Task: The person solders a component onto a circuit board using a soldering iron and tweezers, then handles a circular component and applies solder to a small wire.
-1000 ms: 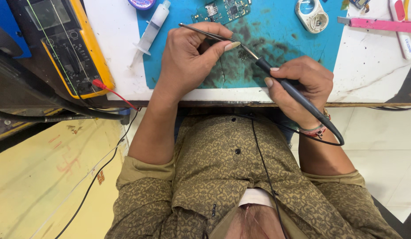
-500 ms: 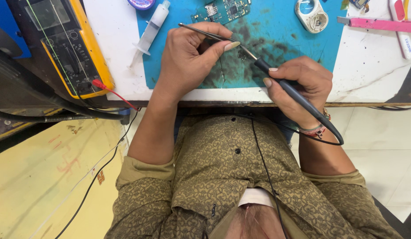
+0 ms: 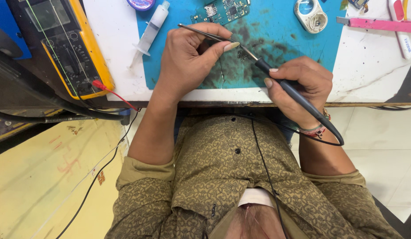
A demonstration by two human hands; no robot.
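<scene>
We pinch one pair of tweezers in our left hand; our right hand grips one soldering iron, its tip seemingly touching something small over the blue mat, near one circuit board.

Bright, even light with soft shadows; sharp focus throughout, mild glare on the white table far right.

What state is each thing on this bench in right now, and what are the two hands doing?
left hand: closed on tweezers
tweezers: held level over the mat
right hand: gripping the soldering iron
soldering iron: tilted, tip down at the mat
blue mat: flat, smudged dark
circuit board: lying bare on the mat
syringe: lying untouched
multimeter: red lead plugged in
</scene>
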